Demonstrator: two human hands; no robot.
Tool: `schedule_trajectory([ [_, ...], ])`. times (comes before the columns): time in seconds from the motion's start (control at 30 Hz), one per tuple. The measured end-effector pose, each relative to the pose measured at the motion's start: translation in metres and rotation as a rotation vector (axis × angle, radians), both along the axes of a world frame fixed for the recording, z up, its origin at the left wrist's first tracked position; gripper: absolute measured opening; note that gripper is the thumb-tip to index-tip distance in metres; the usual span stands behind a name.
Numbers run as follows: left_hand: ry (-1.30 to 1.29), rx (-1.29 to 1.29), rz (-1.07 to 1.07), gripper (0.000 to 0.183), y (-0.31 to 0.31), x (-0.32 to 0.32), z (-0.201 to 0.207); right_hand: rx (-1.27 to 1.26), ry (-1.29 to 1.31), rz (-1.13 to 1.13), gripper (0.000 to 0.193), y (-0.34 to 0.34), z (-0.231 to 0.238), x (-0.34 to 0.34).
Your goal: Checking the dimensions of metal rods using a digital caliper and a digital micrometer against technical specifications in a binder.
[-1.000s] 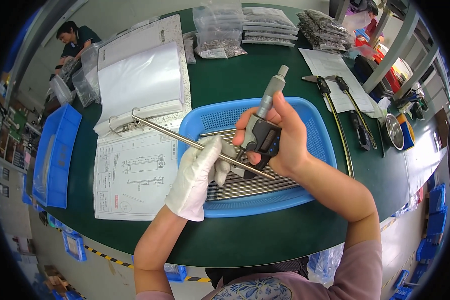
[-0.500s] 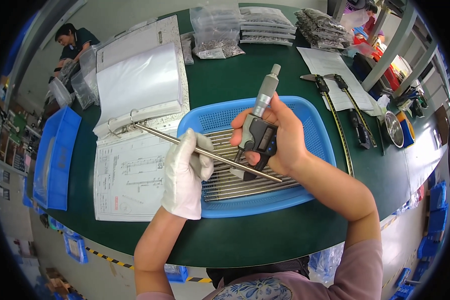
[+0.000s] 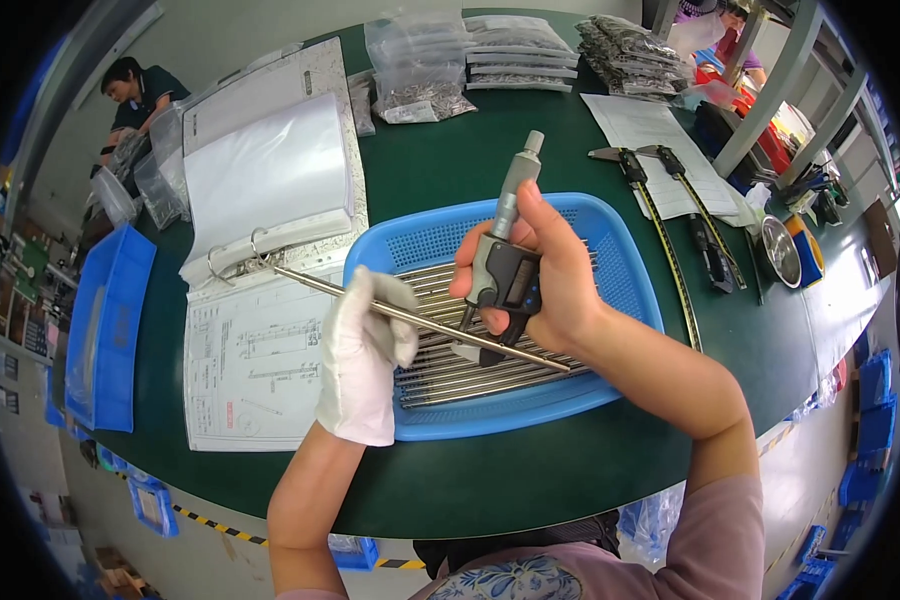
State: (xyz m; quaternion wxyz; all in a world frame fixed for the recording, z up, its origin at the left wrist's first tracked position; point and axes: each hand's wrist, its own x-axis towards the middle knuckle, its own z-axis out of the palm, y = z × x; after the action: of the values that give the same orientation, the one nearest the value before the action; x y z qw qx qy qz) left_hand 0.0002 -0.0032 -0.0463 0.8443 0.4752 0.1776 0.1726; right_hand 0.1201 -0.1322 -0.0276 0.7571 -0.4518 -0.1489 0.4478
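My left hand, in a white glove, pinches a long thin metal rod that slants down to the right. Bare, my right hand grips a digital micrometer with a black body and a silver thimble pointing up. The micrometer's frame sits around the rod, right of the gloved fingers; whether its jaws touch the metal I cannot tell. Below both hands lies a blue perforated basket with several similar metal rods side by side in it.
An open ring binder with a drawing sheet lies left of the basket, beside a blue bin. Two digital calipers rest at right near a metal bowl. Bagged parts stand at the back. A person sits far left.
Both hands keep their hold on the rod and the micrometer. The micrometer has shifted slightly left in the picture, and the whole view has moved a little.
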Motion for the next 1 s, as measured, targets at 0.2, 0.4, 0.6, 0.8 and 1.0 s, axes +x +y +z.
schedule_trajectory([
  [0.2, -0.054, -0.005, -0.013, 0.042, 0.0042, -0.0004, -0.0015, 0.011, 0.018, 0.045, 0.068, 0.0004, 0.0013, 0.0003],
  [0.4, -0.045, -0.001, -0.15, 0.04, 0.003, -0.0013, -0.0015, 0.084, 0.131, 0.066, 0.069, 0.001, 0.0014, 0.0012],
  [0.6, -0.123, 0.027, -0.272, 0.037, 0.0032, -0.0024, -0.0028, 0.065, 0.154, 0.08, 0.069, 0.001, -0.001, 0.0033],
  [0.8, -0.071, 0.03, -0.236, 0.038, 0.0006, -0.0016, -0.0026, 0.013, 0.088, 0.034, 0.069, 0.0004, -0.001, 0.0022],
  [1.0, -0.097, -0.028, -0.068, 0.04, 0.0063, -0.0004, -0.0036, 0.012, 0.013, 0.065, 0.068, 0.0002, 0.0023, -0.0007],
])
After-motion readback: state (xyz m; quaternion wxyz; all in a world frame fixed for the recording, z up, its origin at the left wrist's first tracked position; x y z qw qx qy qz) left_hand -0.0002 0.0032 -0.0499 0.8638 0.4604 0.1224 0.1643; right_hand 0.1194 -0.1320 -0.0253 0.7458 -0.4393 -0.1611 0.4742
